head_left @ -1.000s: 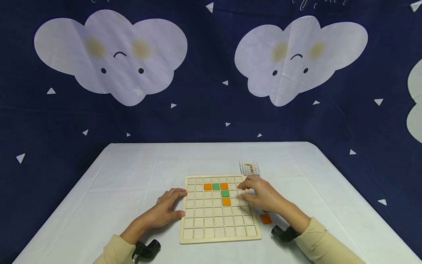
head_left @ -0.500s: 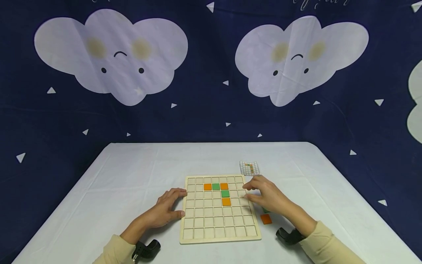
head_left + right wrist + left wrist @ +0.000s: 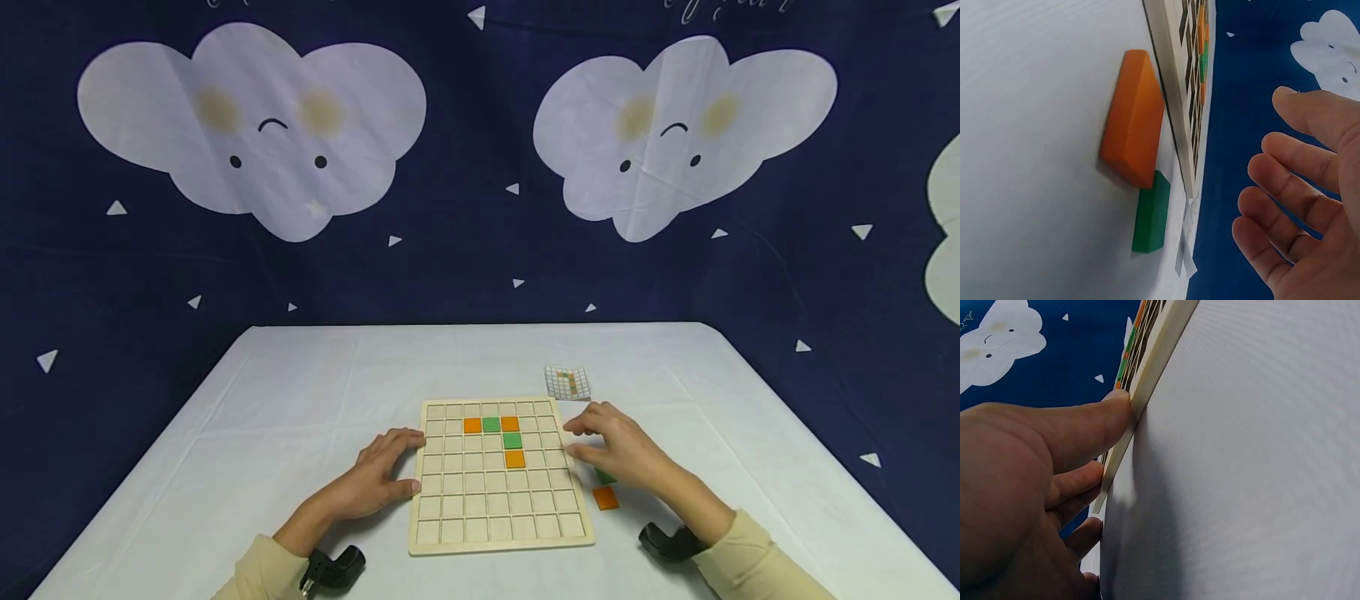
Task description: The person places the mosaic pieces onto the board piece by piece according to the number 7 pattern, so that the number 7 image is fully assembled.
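Note:
A wooden grid board (image 3: 495,504) lies on the table, with orange and green square tiles set in some of its cells in the upper part. My left hand (image 3: 372,477) rests at the board's left edge, thumb and fingertips touching the rim, as the left wrist view also shows. Over the board's right edge hovers my right hand (image 3: 618,446), its fingers loosely bent and holding nothing. Below it on the table lie a loose orange tile (image 3: 1132,119) and a loose green tile (image 3: 1152,212); in the head view the hand partly hides the green one.
Behind the board's far right corner lies a small printed grid card (image 3: 567,382) showing an orange and green pattern. A white cloth covers the table (image 3: 360,367). A dark blue curtain (image 3: 465,275) with clouds hangs behind it.
My right hand has drawn back rightward from over the board to its right edge, uncovering more of the loose green tile. The left hand and the board have stayed in place.

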Motion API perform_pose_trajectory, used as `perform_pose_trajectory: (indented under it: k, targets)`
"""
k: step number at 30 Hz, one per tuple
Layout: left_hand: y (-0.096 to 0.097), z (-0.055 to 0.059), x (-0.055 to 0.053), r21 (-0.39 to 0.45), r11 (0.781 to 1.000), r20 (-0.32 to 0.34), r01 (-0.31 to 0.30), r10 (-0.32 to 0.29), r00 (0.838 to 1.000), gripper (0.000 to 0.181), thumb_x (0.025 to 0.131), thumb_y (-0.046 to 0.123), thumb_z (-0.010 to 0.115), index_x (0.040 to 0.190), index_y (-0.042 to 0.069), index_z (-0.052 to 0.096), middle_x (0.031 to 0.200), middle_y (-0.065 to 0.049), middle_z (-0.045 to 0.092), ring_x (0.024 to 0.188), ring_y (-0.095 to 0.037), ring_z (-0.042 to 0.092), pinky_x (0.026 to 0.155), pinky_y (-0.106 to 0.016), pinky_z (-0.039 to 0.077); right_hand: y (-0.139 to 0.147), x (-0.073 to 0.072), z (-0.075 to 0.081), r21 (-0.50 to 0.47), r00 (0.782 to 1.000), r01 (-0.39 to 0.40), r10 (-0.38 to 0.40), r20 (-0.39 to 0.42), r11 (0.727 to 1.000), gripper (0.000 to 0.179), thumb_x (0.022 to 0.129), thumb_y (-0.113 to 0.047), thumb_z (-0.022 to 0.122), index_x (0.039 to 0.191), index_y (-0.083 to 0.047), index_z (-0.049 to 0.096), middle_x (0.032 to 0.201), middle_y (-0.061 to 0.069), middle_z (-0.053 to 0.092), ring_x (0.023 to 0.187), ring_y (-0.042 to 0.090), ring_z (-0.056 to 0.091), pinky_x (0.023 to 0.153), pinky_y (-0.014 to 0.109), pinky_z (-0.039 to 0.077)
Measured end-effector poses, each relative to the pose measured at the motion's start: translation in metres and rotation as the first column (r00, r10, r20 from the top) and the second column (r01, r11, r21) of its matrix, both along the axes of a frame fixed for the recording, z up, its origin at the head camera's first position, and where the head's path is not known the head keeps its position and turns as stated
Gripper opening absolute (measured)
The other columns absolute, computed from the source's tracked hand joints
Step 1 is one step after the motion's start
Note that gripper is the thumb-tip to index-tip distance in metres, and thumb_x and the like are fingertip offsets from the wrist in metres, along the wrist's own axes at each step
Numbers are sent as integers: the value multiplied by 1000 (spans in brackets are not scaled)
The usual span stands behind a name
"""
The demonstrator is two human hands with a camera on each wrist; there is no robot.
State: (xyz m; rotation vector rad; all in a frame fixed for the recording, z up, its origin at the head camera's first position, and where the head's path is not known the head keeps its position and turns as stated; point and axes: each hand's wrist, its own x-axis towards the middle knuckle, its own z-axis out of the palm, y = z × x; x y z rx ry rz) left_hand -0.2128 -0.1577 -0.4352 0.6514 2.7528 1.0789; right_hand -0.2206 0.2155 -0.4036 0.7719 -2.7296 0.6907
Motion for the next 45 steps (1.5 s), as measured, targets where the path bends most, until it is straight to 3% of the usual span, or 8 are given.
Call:
perform_pose_trajectory:
  k: [18,45]
  targets:
    - [-1,0,0,-3,1000,1,13,-13,1000,56,83,28,70,132,11,48,144,-6,40,139,-35,27,111,-63,14,18,8,-5,34,996,71,-73,58,997,24,81,-21,73,103,-15,69,98,-9,62,92,10,56,78,29,51]
    - [1,3,2,-3,1000,-2,7,-7,1000,55,83,26,71,131,11,49,143,-7,41,139,-35,28,110,-63,15,42,16,-12,97,995,59,-66,74,994,30,78,-26,75,105,-15,69,99,-10,62,93,8,52,82,32,48]
